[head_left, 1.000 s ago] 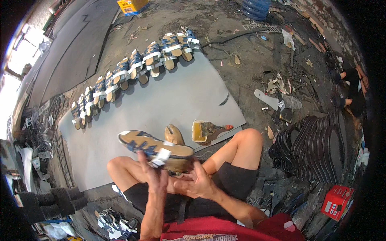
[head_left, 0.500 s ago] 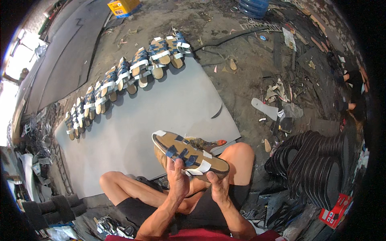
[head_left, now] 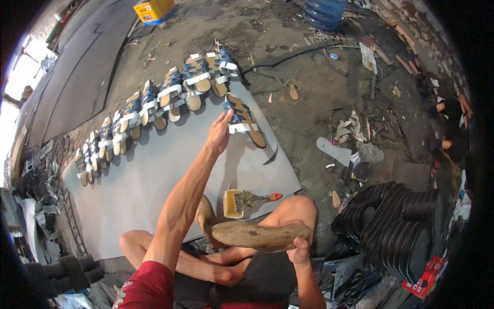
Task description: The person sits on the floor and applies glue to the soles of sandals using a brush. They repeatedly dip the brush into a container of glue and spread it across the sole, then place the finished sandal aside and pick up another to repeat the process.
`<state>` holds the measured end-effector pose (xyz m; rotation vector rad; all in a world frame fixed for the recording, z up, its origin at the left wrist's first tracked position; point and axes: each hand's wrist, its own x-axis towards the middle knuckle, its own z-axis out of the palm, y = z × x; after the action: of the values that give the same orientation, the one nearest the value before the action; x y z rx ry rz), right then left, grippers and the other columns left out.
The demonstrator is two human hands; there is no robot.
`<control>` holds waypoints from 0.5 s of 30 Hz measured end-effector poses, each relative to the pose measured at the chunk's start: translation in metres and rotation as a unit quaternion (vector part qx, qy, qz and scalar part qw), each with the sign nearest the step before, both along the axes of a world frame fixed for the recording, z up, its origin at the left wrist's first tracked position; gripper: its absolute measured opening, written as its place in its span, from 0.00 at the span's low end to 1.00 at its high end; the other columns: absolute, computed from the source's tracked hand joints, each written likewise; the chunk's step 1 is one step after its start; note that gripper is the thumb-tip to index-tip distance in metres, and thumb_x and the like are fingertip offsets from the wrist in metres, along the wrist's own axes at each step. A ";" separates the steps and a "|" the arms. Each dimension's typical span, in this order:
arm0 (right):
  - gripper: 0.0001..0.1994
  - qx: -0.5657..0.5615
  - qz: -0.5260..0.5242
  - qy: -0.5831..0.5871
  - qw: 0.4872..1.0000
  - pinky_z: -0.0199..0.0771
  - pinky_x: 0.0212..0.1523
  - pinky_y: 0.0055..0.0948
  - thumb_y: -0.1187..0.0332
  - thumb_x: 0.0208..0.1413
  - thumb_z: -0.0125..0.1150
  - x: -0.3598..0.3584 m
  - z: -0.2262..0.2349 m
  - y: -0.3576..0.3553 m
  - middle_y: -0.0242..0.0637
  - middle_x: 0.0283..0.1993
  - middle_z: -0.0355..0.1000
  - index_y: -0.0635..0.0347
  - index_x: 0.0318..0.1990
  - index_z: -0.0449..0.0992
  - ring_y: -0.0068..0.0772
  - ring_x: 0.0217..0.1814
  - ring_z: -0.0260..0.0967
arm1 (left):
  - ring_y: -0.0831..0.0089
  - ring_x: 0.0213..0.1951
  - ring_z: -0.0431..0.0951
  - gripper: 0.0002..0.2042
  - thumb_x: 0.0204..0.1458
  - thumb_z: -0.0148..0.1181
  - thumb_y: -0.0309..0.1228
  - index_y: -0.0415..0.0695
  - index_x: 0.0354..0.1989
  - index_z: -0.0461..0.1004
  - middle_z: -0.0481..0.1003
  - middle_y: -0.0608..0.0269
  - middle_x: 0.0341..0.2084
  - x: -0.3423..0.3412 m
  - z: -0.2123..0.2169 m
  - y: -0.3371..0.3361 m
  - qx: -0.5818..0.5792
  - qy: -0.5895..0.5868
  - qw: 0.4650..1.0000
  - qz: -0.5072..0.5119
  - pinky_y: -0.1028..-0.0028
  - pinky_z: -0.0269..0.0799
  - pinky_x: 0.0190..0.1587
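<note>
Upper centre of my view: the left hand pinches a tan-soled, blue-and-white-strapped sandal at its edge. Lower centre, towards the right: the right hand grips one end of a brown, foot-shaped wooden last.

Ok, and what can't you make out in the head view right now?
All in the head view:
Sandal at the left hand: underside hidden by its own top.
Right hand: most fingers hidden by the wooden last.
Tan form: partly covered by that last.
Blue jug: top cut off by the upper edge.
</note>
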<state>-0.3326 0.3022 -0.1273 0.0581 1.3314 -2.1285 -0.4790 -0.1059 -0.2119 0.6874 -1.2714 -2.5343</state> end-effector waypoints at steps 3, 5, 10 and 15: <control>0.33 0.011 0.000 0.014 1.000 0.74 0.54 0.35 0.48 0.45 0.70 -0.003 0.000 -0.004 0.41 0.45 0.77 0.70 0.51 0.75 0.33 0.48 0.75 | 0.76 0.50 0.78 0.29 0.65 0.64 0.42 0.37 0.68 0.66 0.79 0.65 0.52 -0.028 -0.021 0.002 -0.023 -0.030 0.999 0.029 0.72 0.72 0.55; 0.34 0.015 0.006 0.009 1.000 0.74 0.53 0.35 0.48 0.45 0.70 -0.005 0.003 -0.005 0.41 0.46 0.76 0.69 0.51 0.75 0.34 0.49 0.75 | 0.75 0.50 0.78 0.32 0.64 0.64 0.43 0.36 0.70 0.63 0.78 0.63 0.54 -0.040 -0.029 0.003 -0.053 -0.024 0.998 0.033 0.71 0.72 0.56; 0.35 -0.006 -0.008 -0.016 1.000 0.74 0.54 0.37 0.47 0.45 0.70 -0.003 0.001 -0.009 0.41 0.47 0.75 0.68 0.53 0.74 0.34 0.51 0.74 | 0.73 0.50 0.78 0.30 0.66 0.62 0.44 0.38 0.69 0.65 0.77 0.63 0.55 -0.048 -0.055 0.007 -0.051 -0.050 0.995 0.075 0.70 0.74 0.52; 0.35 0.001 -0.032 -0.007 0.999 0.74 0.54 0.37 0.46 0.45 0.70 -0.002 0.002 -0.011 0.41 0.47 0.76 0.68 0.52 0.75 0.35 0.51 0.75 | 0.72 0.55 0.75 0.33 0.65 0.63 0.47 0.35 0.69 0.66 0.77 0.60 0.57 -0.051 -0.035 0.023 -0.059 -0.056 0.992 0.096 0.67 0.65 0.63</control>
<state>-0.3348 0.2915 -0.1252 0.1176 1.3405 -2.1754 -0.5299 -0.0826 -0.2466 0.8902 -1.3098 -2.2755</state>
